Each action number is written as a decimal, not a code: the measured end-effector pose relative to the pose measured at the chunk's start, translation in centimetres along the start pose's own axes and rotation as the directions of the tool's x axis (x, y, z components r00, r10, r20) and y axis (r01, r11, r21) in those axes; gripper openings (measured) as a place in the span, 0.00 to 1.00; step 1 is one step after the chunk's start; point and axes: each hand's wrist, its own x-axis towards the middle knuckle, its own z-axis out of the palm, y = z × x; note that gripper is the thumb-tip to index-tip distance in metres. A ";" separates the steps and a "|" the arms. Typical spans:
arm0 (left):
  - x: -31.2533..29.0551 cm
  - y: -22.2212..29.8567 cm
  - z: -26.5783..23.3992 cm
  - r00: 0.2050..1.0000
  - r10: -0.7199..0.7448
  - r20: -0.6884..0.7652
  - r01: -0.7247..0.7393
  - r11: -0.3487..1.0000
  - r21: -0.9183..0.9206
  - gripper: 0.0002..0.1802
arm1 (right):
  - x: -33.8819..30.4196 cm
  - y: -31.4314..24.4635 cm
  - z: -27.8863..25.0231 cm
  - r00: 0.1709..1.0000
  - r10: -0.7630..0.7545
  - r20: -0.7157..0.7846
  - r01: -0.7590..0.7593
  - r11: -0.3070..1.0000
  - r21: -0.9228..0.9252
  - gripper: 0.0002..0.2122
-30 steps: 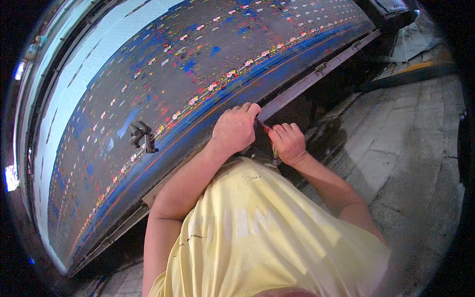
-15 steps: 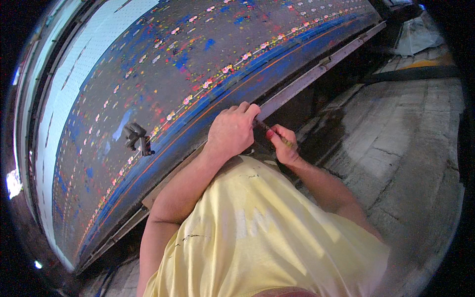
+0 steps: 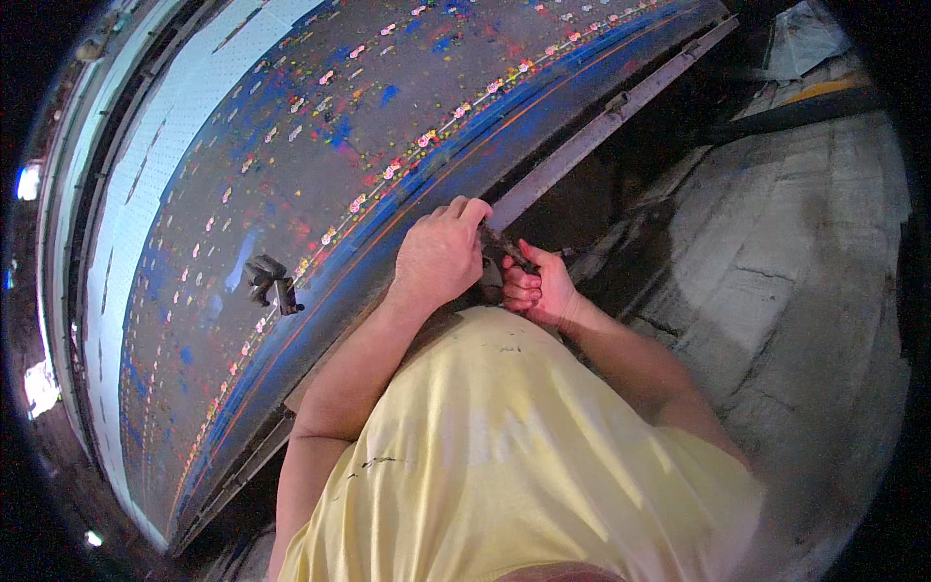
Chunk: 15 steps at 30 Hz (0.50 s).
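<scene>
My left hand is closed at the near edge of a long paint-spotted table, its fingers curled over beside the metal edge rail. What those fingers hold is hidden. Just to its right and a little lower, my right hand is closed around a dark rod-shaped tool. The tool slants up from that fist toward the left fingertips; its exact kind does not show. Left of both hands, a dark metal clamp-like piece rests on the tabletop.
White perforated material runs along the table's far side. Rows of small coloured prints and blue and red paint stains cover the surface. A worn concrete floor lies to the right, with clear plastic sheeting and a dark bar farther off.
My right hand has turned and moved slightly left, its fingers now curled toward me around the tool. My left hand stays at the rail. The view has shifted a little.
</scene>
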 end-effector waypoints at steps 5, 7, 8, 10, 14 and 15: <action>0.0 0.0 -0.2 1.000 0.021 0.005 -0.021 1.000 -0.020 0.23 | -1.1 -1.6 -3.8 0.860 -0.505 0.077 0.393 0.557 -0.731 0.17; -0.2 0.0 -0.1 0.999 0.015 0.029 -0.014 1.000 -0.020 0.25 | -1.6 -1.4 -2.2 0.662 -0.716 0.223 0.368 0.050 -0.929 0.19; -0.4 0.0 -0.2 0.999 0.009 0.033 -0.008 1.000 -0.015 0.25 | -2.0 -1.4 -0.8 0.598 -0.744 0.299 0.332 -0.110 -0.937 0.20; -0.5 -0.1 -0.2 0.999 0.003 0.041 -0.003 1.000 -0.011 0.26 | -2.6 -1.8 1.4 0.508 -0.748 0.427 0.280 -0.325 -0.903 0.22; -0.7 0.0 -0.1 1.000 0.020 -0.002 -0.020 1.000 -0.020 0.28 | -3.4 -1.7 4.1 0.535 -0.701 0.472 0.257 -0.397 -0.881 0.23; -0.7 0.0 -0.1 0.999 0.029 -0.026 -0.029 0.999 -0.025 0.28 | -3.3 -1.8 4.2 0.488 -0.647 0.586 0.236 -0.548 -0.802 0.22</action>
